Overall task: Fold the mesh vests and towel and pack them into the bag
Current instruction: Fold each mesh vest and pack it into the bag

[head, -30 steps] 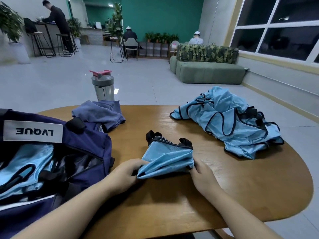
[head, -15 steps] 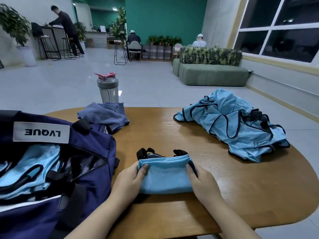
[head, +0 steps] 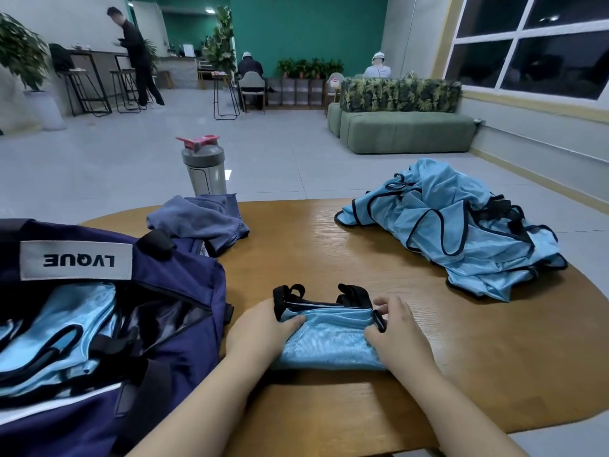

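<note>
I had a folded light-blue mesh vest (head: 329,341) lying on the near middle of the wooden table (head: 494,357). My left hand (head: 260,331) gripped its left end, thumb curled over the top of the cloth beside the black trim. My right hand (head: 395,331) held its right end, fingers bent round the edge by a black strap. The two hands were apart, with the bundle between them.

To my left stood the navy bag (head: 184,291), open at the top, with more light-blue vests (head: 66,331) packed inside; its side sat just beside my left hand. A crumpled blue-grey towel (head: 201,219) lay at the far side of the bag, touching it. Behind the towel stood a grey shaker bottle (head: 206,166) with a pink cap. A loose heap of unfolded vests (head: 461,229) lay on the far right of the table, well apart from the one in my hands.
</note>
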`<state>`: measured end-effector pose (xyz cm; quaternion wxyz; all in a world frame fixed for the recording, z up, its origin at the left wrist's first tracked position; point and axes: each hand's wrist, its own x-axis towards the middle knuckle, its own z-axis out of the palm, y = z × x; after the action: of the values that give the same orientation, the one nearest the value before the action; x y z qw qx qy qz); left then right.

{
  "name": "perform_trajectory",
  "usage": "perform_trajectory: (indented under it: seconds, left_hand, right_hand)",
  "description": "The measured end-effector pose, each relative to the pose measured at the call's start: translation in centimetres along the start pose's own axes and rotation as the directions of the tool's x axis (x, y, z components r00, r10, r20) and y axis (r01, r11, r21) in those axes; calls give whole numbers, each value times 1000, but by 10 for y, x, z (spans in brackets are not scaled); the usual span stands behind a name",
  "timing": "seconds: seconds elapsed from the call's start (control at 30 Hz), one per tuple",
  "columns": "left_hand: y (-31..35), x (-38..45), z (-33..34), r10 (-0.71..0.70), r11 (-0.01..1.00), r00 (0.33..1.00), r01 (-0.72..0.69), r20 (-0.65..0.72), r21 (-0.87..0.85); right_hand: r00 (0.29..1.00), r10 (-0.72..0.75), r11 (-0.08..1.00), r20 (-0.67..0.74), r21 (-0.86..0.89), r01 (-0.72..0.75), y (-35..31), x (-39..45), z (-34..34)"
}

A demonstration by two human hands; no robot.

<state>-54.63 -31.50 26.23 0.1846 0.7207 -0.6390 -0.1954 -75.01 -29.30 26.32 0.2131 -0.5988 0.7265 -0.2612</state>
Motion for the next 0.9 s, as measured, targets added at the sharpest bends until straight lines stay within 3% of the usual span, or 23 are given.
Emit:
perform_trajectory:
  seconds: [0.1,0.2,0.27,0.33,0.47,0.57,0.63,0.7,0.77,0.83,0.9]
  left_hand:
    - [-1,-5,0,79,997,997,-80,-26,-11]
    - [-4,-12,-8,239,935,969,-248,-67,-253]
    - [-1,-23,-24,328,847,941,-334,-87,-414]
    - [2,-34,-43,396,765,913,-386,-96,-515]
    - [-4,-56,-87,498,589,865,-387,-60,-709]
    - [-27,-68,-116,450,561,889,-353,-82,-748]
    - [-50,-72,-131,361,598,919,-357,-157,-718]
    - [-78,-75,-145,246,708,934,-356,-260,-610]
    - [-111,-79,-158,146,846,904,-324,-401,-423]
    - [-140,-87,-171,105,967,835,-211,-541,-139]
    - [-160,-94,-178,78,997,853,-69,-517,37]
  right_hand:
    - [995,3,990,97,-138,10,-12,0,-8]
    - [953,-124,885,278,-403,233,-37,-7,-28]
    - [849,-231,841,475,-341,420,-63,-19,-44]
    - [760,-341,811,553,-237,536,-91,-29,-54]
    - [634,-467,807,616,5,590,-134,-24,-54]
    - [531,-515,784,673,121,609,-161,-21,-37]
    - [522,-551,763,651,140,631,-179,-19,-15]
    - [537,-574,761,619,162,628,-196,-19,11]
    - [563,-573,788,596,210,579,-209,-18,33]
    - [608,-520,854,600,343,391,-220,-14,51]
    - [649,-429,864,629,495,91,-231,-13,62]
